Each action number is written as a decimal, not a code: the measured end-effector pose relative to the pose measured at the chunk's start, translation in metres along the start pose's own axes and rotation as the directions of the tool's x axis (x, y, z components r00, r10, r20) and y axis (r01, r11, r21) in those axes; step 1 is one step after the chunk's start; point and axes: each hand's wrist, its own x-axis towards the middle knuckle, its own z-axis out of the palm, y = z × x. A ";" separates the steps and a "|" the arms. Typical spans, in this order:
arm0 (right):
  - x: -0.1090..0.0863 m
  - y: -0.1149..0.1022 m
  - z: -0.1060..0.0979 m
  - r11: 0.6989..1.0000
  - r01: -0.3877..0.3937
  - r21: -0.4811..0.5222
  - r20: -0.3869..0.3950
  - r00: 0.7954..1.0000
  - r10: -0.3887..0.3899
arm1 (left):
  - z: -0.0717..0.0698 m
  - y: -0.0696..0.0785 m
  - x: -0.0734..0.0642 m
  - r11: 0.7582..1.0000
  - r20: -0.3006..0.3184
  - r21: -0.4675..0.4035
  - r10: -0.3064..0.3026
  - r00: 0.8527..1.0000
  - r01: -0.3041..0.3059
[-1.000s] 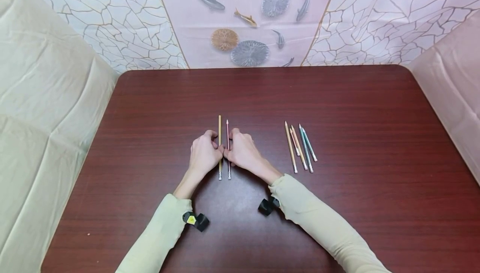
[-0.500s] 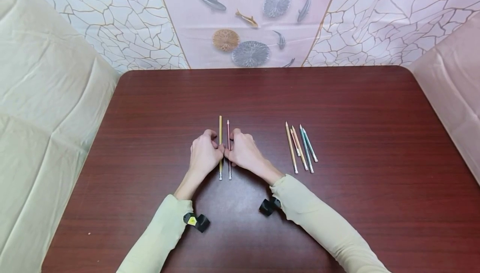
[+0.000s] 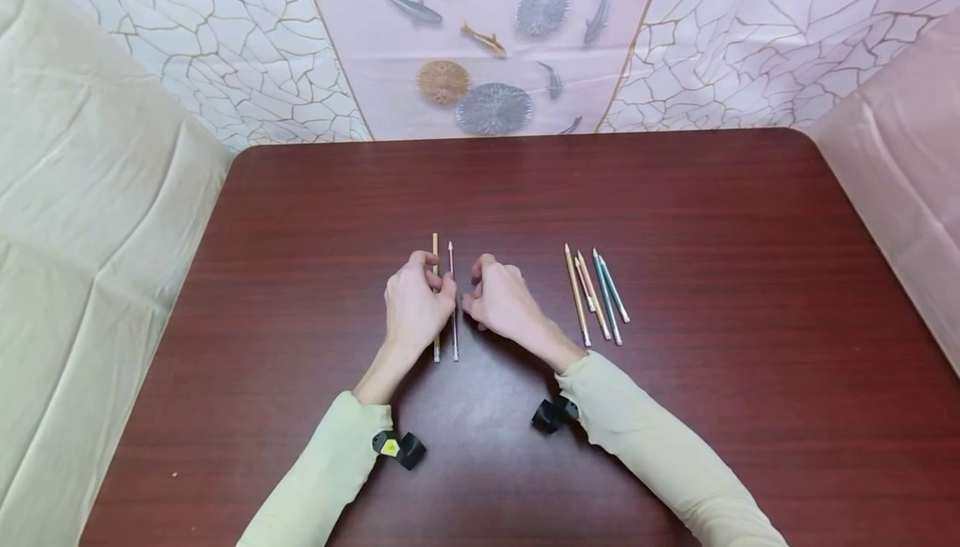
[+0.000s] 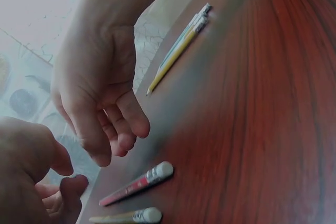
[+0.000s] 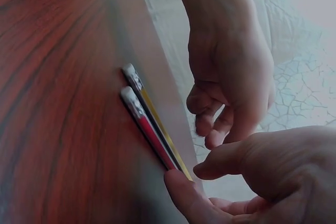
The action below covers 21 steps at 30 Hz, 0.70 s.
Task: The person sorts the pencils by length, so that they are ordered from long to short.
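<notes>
Two pencils lie side by side on the table, eraser ends toward me: a yellow pencil (image 3: pixel 437 349) and, just right of it, a red pencil (image 3: pixel 454 338). My left hand (image 3: pixel 417 303) hovers over both, hiding their middles; its thumb and forefinger are apart in the left wrist view, with nothing pinched. Right of the red pencil is my right hand (image 3: pixel 504 301), fingers loosely bent and holding nothing. In the right wrist view the red pencil (image 5: pixel 151 134) runs behind the right thumb (image 5: pixel 184 192); whether they touch, I cannot tell.
To the right lies a loose group of several pencils, with an orange-yellow pencil (image 3: pixel 577 297) at its left and a teal pencil (image 3: pixel 607 297) toward its right. The dark red-brown table (image 3: pixel 720 414) has patterned cloth (image 3: pixel 480 47) behind it and pale covers at both sides.
My right hand has let go of the red pencil and moved slightly right. My left hand has come off the yellow pencil and shifted a little right, over the red one.
</notes>
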 end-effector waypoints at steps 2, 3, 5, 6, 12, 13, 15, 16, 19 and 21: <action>-0.002 0.001 -0.004 1.000 -0.003 0.000 -0.006 1.000 0.003 | 0.001 0.003 0.000 1.000 -0.001 -0.009 0.008 1.000 -0.008; -0.002 0.002 -0.006 1.000 -0.002 -0.004 -0.011 1.000 0.001 | 0.002 0.004 0.000 1.000 0.001 -0.011 0.010 1.000 -0.010; -0.004 0.003 -0.010 1.000 0.002 -0.016 -0.024 1.000 -0.002 | 0.004 0.008 0.000 1.000 0.005 -0.022 0.014 1.000 -0.014; -0.005 0.003 -0.011 1.000 0.004 -0.019 -0.029 1.000 -0.004 | 0.005 0.010 0.000 1.000 0.007 -0.020 0.016 1.000 -0.016; -0.009 0.007 -0.021 1.000 0.000 -0.029 -0.059 0.998 -0.001 | 0.011 0.017 -0.001 1.000 0.031 -0.002 0.030 0.999 -0.030; -0.010 0.008 -0.023 1.000 -0.002 -0.031 -0.063 0.998 0.000 | 0.011 0.018 -0.001 1.000 0.033 -0.004 0.031 0.999 -0.031; -0.011 0.010 -0.026 0.999 -0.008 -0.038 -0.074 0.997 0.005 | 0.013 0.020 -0.001 0.999 0.036 -0.009 0.033 0.999 -0.033; -0.011 0.011 -0.027 0.999 -0.007 -0.043 -0.081 0.997 0.004 | 0.014 0.020 -0.002 0.999 0.036 -0.014 0.034 0.999 -0.033; -0.013 0.014 -0.032 0.999 -0.003 -0.049 -0.106 0.994 -0.002 | 0.015 0.023 -0.002 0.999 0.043 -0.028 0.032 0.999 -0.031; -0.015 0.017 -0.035 0.999 0.008 -0.048 -0.127 0.992 -0.015 | 0.017 0.025 -0.003 0.999 0.053 -0.031 0.031 0.998 -0.030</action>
